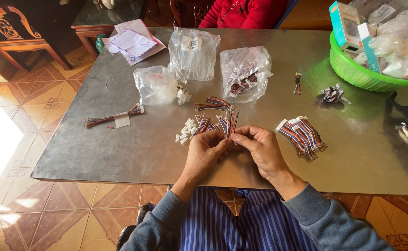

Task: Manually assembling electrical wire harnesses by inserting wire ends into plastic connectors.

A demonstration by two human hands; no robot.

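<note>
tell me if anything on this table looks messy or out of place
Mostly orderly. Small white connectors lie scattered loose beside the left hand, not bagged, and a crumpled wrapper sits alone near the green basket. Both hands pinch a striped wire bundle; the right hand meets the left.

Wire bundle (232, 122) lower end hidden inside fingertips. Green basket (353, 69) at tabletop (120, 153) far right corner cut by frame edge. Contents of clear bags (193, 53) blurred.
</note>
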